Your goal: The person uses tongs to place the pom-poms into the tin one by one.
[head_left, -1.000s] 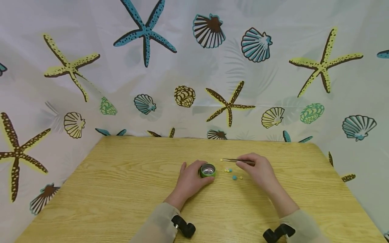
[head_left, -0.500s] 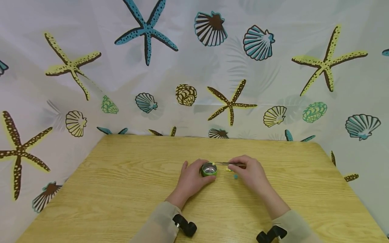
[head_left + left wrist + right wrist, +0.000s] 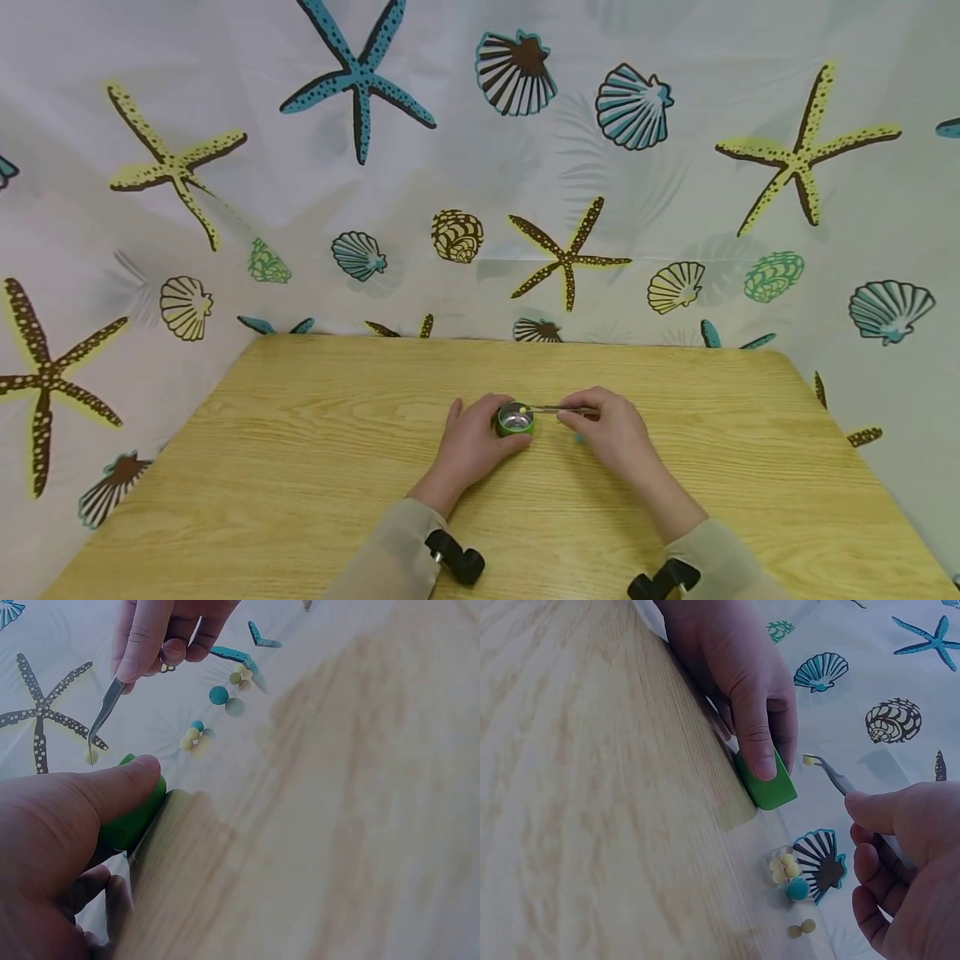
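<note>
Closely, a person's two bare hands face each other over a pale wooden table (image 3: 315, 425). The left hand (image 3: 468, 442) grips a small green cup (image 3: 139, 814), its thumb pressed along the near side and its fingers curled around the far side. The cup is upright, with a shiny, silver-coloured inside and its round mouth facing up.

The right hand (image 3: 615, 429) pinches a pair of metal tweezers (image 3: 836, 776) between thumb and fingers. The tweezers point from that grip toward the left hand, and their thin bent tips hold one small yellow bead (image 3: 808, 760). Seen from the head, this bead overlaps the cup's mouth, near the rim on the right hand's side; both wrist views show it apart from the cup's outer wall.

Beside the cup, below the right hand's grip, lie loose beads: a small cluster of yellow and blue beads (image 3: 193, 733), and a larger blue bead (image 3: 218, 695) with more yellow beads close by. From the head, the right hand hides most of them.

Behind each grip, a beige sleeve (image 3: 390, 550) covers the forearm, with a black clamp (image 3: 455, 557) at the cuff. Beyond both hands hangs a white cloth (image 3: 420, 167) printed with starfish and seashells.
</note>
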### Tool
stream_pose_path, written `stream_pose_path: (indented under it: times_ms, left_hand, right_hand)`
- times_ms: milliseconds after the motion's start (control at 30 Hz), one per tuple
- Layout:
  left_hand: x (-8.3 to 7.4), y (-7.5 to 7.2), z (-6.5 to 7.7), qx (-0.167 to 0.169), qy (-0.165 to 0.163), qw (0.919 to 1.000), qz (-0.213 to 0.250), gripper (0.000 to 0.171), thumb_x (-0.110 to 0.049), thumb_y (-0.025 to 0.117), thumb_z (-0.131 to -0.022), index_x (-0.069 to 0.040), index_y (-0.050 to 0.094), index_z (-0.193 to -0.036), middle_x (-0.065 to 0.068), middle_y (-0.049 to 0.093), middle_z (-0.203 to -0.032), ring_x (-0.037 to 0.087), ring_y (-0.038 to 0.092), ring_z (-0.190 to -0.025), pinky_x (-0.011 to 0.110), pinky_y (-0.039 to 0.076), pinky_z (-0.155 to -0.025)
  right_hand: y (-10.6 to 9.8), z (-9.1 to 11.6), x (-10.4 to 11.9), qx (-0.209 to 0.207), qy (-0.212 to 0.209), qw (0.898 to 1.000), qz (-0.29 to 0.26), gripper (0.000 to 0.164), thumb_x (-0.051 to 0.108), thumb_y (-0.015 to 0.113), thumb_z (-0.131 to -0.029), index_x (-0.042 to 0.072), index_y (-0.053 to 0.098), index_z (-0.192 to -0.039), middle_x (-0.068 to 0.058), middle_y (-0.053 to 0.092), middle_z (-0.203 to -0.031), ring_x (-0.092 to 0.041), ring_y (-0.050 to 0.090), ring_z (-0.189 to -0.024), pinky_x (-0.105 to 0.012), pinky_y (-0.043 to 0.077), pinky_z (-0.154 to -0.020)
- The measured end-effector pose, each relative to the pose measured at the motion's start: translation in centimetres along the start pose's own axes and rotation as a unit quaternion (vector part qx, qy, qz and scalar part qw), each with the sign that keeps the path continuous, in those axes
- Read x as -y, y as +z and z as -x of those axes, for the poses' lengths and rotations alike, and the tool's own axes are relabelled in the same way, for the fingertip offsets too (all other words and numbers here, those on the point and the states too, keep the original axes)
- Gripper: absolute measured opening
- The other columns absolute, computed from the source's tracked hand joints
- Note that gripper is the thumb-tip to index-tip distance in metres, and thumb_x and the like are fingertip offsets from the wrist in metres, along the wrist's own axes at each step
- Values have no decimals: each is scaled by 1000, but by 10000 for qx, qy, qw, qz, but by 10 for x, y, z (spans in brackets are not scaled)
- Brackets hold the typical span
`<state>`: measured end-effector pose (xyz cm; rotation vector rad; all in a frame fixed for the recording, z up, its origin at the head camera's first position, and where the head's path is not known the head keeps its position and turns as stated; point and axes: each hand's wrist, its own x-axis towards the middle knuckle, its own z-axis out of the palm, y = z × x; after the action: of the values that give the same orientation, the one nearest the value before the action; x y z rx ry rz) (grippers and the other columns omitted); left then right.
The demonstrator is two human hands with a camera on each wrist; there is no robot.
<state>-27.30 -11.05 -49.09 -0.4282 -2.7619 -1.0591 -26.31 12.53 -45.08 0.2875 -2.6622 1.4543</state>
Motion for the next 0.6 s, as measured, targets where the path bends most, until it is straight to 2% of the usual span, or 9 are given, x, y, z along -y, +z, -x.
stream_pose_path:
  times_ms: [600]
  left_hand:
    - [-2,-2,1,5,-17,10000,-16,58,-34,91,-95,-6,69,-141,12,73,-137,35,67,-132,68,13,-132]
  right_hand:
    - [4,0,-2,-70,-55,9997,213,12,19,83,-102,15,86,-113,-1,78,-115,-27,76,-111,-49,62,-97]
